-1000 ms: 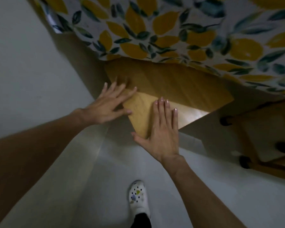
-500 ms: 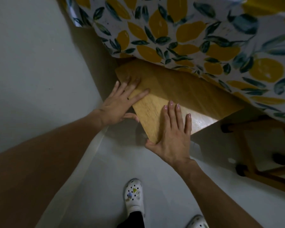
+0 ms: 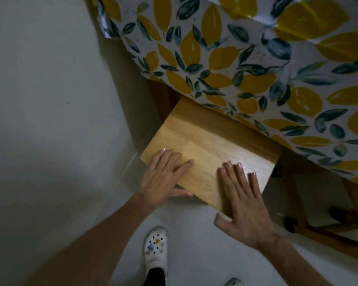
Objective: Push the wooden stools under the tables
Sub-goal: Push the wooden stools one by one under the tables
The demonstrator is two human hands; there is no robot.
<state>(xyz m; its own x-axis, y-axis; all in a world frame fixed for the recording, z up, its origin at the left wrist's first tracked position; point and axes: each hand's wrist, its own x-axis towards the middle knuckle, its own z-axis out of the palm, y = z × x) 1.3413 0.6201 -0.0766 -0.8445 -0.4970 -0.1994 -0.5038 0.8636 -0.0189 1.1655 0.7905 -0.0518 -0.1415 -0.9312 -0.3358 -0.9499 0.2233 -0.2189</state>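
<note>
A wooden stool (image 3: 209,141) with a pale rectangular seat stands at the table's edge. Its far part lies in shadow beneath the hanging lemon-print tablecloth (image 3: 236,58). My left hand (image 3: 163,180) rests flat on the seat's near left corner, fingers on top and thumb along the near edge. My right hand (image 3: 242,203) lies flat on the near right part of the seat, fingers spread, thumb off the corner. Neither hand closes around anything. The stool's legs are hidden.
A pale wall (image 3: 50,100) runs close along the stool's left side. The legs and rungs of a second wooden stool (image 3: 322,230) stand under the table at the right. My white shoe (image 3: 155,250) is on the light floor behind the stool.
Both hands have slid back from the middle of the seat to its near edge. The view has shifted, and the seat's lit part looks larger.
</note>
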